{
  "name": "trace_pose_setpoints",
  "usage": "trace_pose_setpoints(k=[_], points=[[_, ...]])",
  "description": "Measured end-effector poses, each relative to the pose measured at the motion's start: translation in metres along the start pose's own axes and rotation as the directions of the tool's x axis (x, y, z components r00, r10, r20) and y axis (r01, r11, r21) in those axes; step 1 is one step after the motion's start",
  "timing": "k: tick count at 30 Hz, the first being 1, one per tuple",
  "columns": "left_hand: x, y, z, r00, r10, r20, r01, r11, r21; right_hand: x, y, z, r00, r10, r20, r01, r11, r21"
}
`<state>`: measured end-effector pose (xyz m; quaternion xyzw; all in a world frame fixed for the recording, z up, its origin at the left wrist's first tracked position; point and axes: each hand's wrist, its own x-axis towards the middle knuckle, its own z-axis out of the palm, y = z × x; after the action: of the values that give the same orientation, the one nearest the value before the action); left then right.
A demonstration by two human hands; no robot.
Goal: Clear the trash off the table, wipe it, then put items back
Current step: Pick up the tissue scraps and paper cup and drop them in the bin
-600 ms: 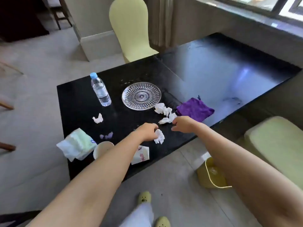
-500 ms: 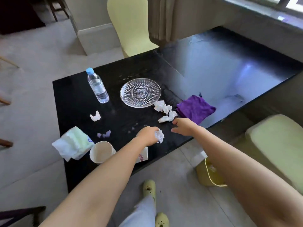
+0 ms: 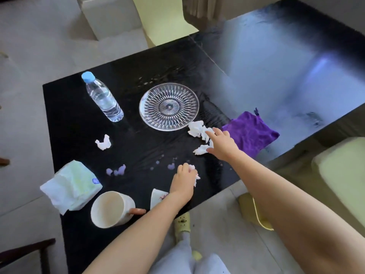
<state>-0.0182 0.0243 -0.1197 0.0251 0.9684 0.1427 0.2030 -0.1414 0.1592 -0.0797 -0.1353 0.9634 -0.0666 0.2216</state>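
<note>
Landmark: glass plate (image 3: pixel 169 107) on black table (image 3: pixel 65 119).

Nearest edge: mug (image 3: pixel 111 209) on side, mouth toward viewer; paper cup (image 3: pixel 157 197) half hidden by left forearm.

Left hand (image 3: pixel 183 179) closed round tissue wad (image 3: pixel 194 176), nearer than plate.

Right hand (image 3: pixel 222 144) spread, fingertips on crumpled tissues (image 3: pixel 198 129) at plate's near-right rim, purple cloth (image 3: pixel 250 131) beyond.

Left of plate: water bottle (image 3: pixel 102 97) upright.

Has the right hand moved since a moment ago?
Yes. The right hand has reached forward, toward the glass plate, and now lies over the crumpled tissues beside the purple cloth.
</note>
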Motion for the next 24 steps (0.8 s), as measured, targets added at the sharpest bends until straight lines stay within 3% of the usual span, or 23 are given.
trace_pose_setpoints(k=[3,7,11,15,19,24], points=[[0.006,-0.006,0.002,0.997,-0.038,-0.067,0.035,0.998,-0.043,0.019,-0.001,0.007,0.999,-0.041,0.000,0.041,0.998,-0.036],[0.008,-0.006,0.003,0.993,-0.082,-0.085,0.068,0.985,-0.156,0.036,0.002,0.018,0.990,-0.091,0.111,0.099,0.993,-0.064],[0.013,-0.002,0.000,0.978,-0.169,-0.123,0.125,0.944,-0.305,0.045,0.011,0.026,0.977,-0.211,0.035,0.212,0.976,-0.051],[0.005,0.004,-0.011,0.916,-0.339,-0.215,0.191,0.838,-0.511,0.057,0.013,0.012,0.970,-0.234,-0.066,0.241,0.962,0.125],[-0.011,0.006,-0.020,0.833,-0.521,-0.188,0.247,0.652,-0.717,0.079,0.005,-0.012,0.943,-0.272,-0.190,0.312,0.921,0.232],[-0.025,0.005,-0.026,0.724,-0.663,-0.191,0.281,0.536,-0.796,0.094,-0.008,0.000,0.957,-0.290,0.008,0.285,0.946,0.156]])
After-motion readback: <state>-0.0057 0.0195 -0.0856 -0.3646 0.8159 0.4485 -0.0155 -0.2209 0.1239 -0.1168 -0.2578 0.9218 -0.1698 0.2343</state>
